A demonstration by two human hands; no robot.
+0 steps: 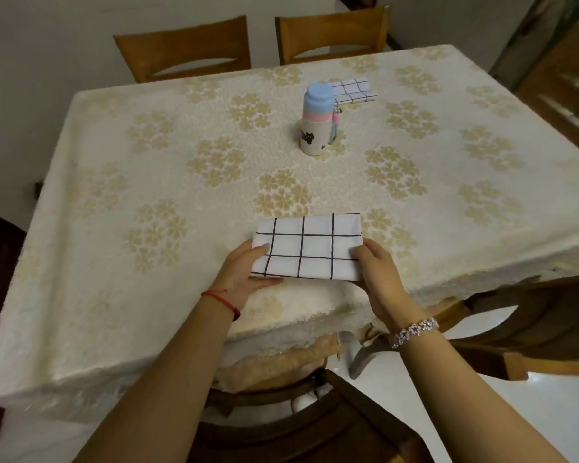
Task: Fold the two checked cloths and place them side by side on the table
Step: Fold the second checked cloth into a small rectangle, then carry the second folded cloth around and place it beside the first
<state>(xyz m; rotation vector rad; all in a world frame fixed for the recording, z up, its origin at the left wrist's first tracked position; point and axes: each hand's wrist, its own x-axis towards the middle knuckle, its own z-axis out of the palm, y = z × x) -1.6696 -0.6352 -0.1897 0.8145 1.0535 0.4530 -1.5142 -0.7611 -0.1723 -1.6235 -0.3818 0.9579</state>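
A folded white cloth with black checks (310,247) is held near the table's front edge. My left hand (248,270) grips its left end, thumb on top and fingers underneath. My right hand (376,265) grips its right end the same way. Whether the cloth rests on the table or hangs just above it is not clear. A second folded checked cloth (355,90) lies far back on the table, partly hidden behind a bottle.
A bottle with a blue lid and pink band (318,120) stands upright mid-table. The table (147,145) wears a cream floral tablecloth. Wooden chairs stand at the far side (188,48), at the right (549,315) and below me (315,429).
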